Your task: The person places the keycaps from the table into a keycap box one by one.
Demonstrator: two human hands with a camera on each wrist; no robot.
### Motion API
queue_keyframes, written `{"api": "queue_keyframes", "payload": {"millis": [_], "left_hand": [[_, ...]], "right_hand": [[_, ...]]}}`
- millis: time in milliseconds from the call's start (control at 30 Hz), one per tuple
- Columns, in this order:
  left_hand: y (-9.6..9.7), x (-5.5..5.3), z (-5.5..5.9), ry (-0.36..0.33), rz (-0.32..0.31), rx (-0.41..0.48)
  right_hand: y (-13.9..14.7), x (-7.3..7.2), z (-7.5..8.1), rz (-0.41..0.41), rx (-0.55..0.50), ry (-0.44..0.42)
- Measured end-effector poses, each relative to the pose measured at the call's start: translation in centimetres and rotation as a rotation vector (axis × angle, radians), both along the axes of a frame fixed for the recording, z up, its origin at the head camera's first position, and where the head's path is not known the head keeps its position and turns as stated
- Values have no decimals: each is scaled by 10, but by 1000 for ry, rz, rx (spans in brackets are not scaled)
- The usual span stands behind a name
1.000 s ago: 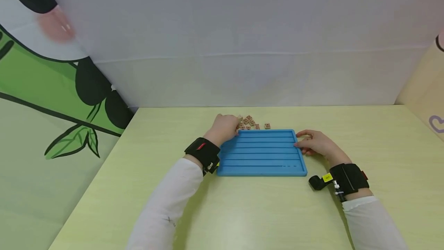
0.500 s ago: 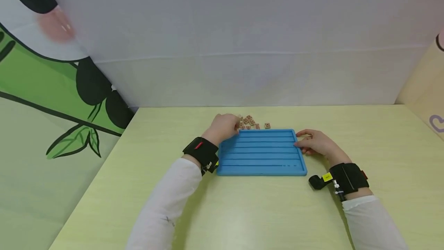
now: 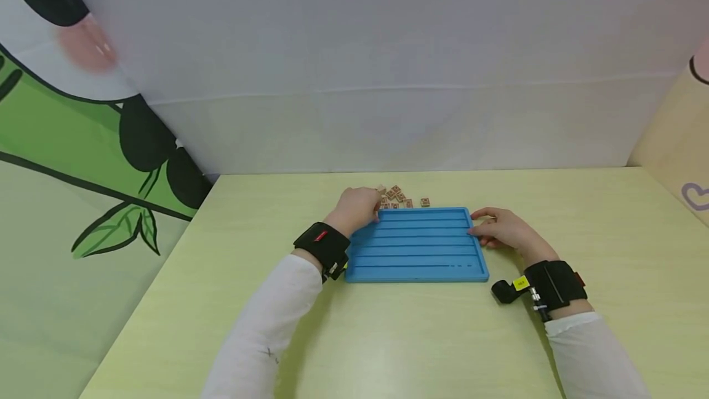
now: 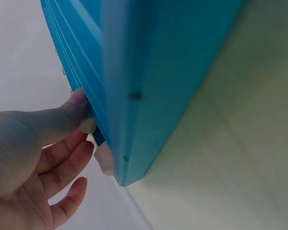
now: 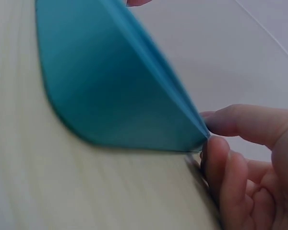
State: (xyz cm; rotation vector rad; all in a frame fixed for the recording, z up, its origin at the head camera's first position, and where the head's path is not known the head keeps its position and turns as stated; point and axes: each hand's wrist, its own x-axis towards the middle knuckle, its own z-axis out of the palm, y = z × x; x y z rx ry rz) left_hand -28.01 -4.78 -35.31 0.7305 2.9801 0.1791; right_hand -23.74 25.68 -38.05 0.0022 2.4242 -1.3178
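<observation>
A blue ridged tray (image 3: 418, 245) lies on the table, with several straight grooves across its face. At its far left corner my left hand (image 3: 356, 208) grips the rim. In the left wrist view, the thumb of my left hand (image 4: 43, 158) lies on the rim and the other fingers curl behind it; a pale piece by the corner is partly hidden. My right hand (image 3: 508, 229) pinches the tray's right edge. The right wrist view has the fingertips of my right hand (image 5: 252, 163) at the corner of the blue tray (image 5: 105, 86).
Several small brown square tiles (image 3: 396, 194) with dark marks lie behind the tray, close to my left hand. One tile (image 3: 425, 202) sits apart to their right. The pale table (image 3: 415, 337) meets a white cloth backdrop (image 3: 388, 109) at its far edge.
The head view has shifted slightly. My left thumb shows a little lower over the tray's corner. The tray, tiles and right hand keep their places.
</observation>
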Motion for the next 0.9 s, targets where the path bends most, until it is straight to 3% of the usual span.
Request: {"api": "queue_keyframes", "payload": {"millis": [333,900], "left_hand": [[-3,2,0,-41,-3,30],[-7,-2,-9,63,-11,-15]], "right_hand": [[1,-1,-2,2,-12,3],[1,-2,-6,23,-21,24]]}}
